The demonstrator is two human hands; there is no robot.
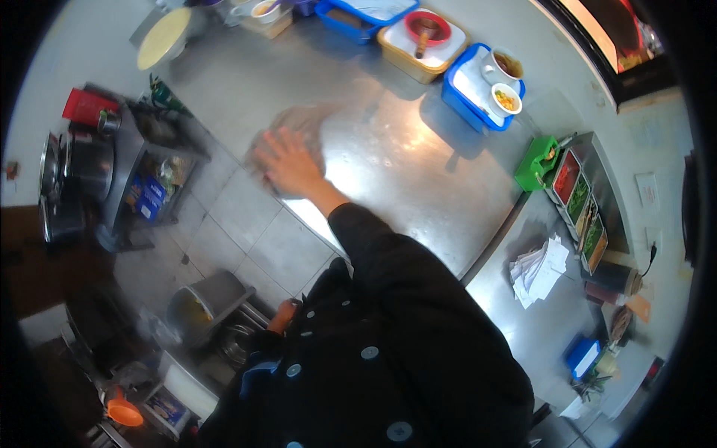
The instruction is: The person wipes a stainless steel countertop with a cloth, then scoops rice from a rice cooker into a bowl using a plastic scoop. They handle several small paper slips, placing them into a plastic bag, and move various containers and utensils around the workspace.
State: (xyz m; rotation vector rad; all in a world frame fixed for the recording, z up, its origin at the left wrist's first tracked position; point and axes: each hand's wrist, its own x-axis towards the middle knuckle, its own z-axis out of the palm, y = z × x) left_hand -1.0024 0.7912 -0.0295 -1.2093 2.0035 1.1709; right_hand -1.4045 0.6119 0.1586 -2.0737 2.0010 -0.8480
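My right hand (290,163) lies palm down near the left edge of the steel table (231,89), its fingers spread and blurred. Around and beneath it is a smeared greyish-brown patch (306,119), which looks like a cloth, though the blur hides its outline. My right arm, in a black sleeve, reaches across from my shoulder. Only a small part of my left hand (282,317) shows, low beside my body over the table's left side. Its fingers are mostly hidden, so I cannot tell what it holds.
Along the table's far edge stand a blue tub (478,86) with cups, a tan tub (414,63) with a red bowl, and a pale yellow bowl (164,39). Papers (539,270) and a vegetable tray rack (579,205) are on the right. A grey bin (205,302) stands on the tiled floor.
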